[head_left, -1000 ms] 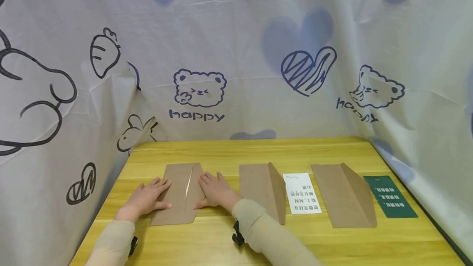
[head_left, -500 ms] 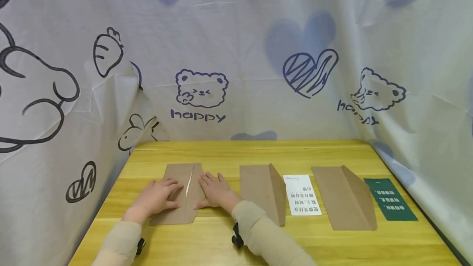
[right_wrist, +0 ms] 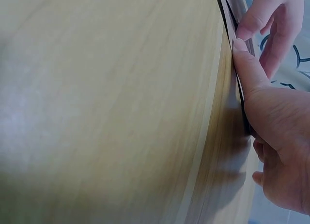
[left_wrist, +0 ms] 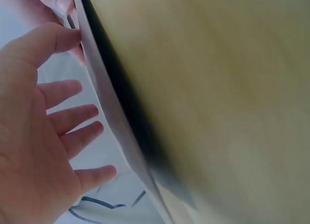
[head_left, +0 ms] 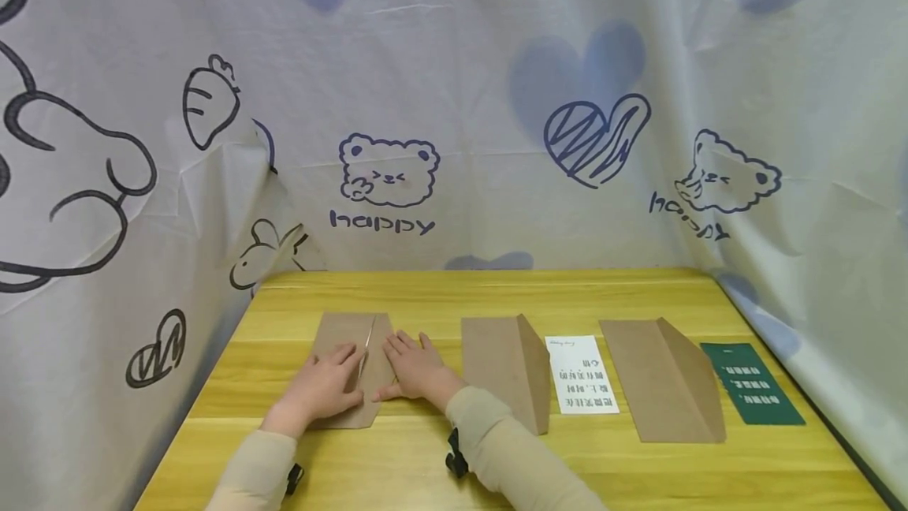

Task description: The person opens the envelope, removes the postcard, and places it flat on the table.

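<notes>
A brown paper envelope (head_left: 344, 328) lies flat at the left of the table under both hands. A slim gap with a pale sliver runs along its folded flap (head_left: 379, 336). My left hand (head_left: 319, 389) lies on the envelope's body, fingertips and thumb touching it beside that gap. In the left wrist view, the fingers (left_wrist: 72, 120) are spread and loosely bent, holding nothing. My right hand (head_left: 417, 369) rests on the flap side with straight fingers. In the right wrist view, its thumb (right_wrist: 249, 67) presses the paper, close to the left thumb (right_wrist: 252, 23).
To the right lie a second brown envelope (head_left: 493, 373) with its flap unfolded, a white printed card (head_left: 582, 377), a third unfolded envelope (head_left: 660, 385) and a green printed card (head_left: 753, 385). A white patterned cloth (head_left: 482, 203) hangs behind the wooden table (head_left: 440, 290).
My left hand has slid right across the envelope towards the flap, and the gap looks narrower. The right hand has stayed in place.
</notes>
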A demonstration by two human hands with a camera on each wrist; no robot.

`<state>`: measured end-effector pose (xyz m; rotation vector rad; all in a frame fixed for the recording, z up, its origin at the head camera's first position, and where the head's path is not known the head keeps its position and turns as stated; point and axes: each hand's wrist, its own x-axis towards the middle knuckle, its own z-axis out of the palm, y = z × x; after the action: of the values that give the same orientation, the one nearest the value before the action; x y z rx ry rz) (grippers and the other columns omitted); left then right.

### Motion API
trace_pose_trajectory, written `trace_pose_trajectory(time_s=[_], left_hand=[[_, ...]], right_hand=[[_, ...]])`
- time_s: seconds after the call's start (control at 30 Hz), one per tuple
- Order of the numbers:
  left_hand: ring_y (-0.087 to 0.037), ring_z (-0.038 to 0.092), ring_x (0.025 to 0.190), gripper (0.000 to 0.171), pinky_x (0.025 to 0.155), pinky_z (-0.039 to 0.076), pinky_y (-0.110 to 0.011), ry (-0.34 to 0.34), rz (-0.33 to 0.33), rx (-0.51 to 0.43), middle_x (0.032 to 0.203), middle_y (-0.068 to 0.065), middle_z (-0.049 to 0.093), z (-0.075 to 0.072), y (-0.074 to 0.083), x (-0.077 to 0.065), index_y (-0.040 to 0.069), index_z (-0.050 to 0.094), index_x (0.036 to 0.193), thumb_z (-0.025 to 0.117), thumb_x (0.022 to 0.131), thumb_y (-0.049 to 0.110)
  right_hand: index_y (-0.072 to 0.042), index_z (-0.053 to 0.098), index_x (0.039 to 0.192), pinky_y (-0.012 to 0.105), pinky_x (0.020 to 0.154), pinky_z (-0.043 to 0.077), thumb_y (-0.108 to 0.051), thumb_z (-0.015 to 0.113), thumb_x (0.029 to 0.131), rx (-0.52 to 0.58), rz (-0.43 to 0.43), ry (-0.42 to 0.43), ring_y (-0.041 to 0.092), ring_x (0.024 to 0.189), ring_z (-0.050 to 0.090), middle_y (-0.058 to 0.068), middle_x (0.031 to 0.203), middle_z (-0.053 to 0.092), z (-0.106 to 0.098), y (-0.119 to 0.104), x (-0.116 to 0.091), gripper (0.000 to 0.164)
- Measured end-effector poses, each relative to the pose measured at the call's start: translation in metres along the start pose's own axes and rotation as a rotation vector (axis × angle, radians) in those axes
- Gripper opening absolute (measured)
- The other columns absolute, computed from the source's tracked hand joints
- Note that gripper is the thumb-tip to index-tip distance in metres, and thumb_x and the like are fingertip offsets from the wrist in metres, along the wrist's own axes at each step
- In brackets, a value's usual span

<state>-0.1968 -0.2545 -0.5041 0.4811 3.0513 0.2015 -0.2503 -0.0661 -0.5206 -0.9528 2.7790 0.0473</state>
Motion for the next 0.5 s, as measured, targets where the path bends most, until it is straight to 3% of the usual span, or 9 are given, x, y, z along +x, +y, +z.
trace_pose_trajectory(time_s=[0.5], left_hand=[[-0.041, 0.036, 0.142, 0.071, 0.105, 0.026, -0.075, -0.041, -0.029, -0.030, 0.152, -0.019, 0.040, 0.0031, 0.0101, 0.0078, 0.014, 0.042, 0.148, 0.068, 0.086, 0.037]], right_hand=[[-0.020, 0.019, 0.157, 0.048, 0.123, 0.017, -0.078, 0.045, 0.082, -0.002, 0.003, -0.003, 0.015, 0.153, 0.013, -0.003, 0.164, 0.017, 0.0033, 0.0007, 0.0003, 0.098]])
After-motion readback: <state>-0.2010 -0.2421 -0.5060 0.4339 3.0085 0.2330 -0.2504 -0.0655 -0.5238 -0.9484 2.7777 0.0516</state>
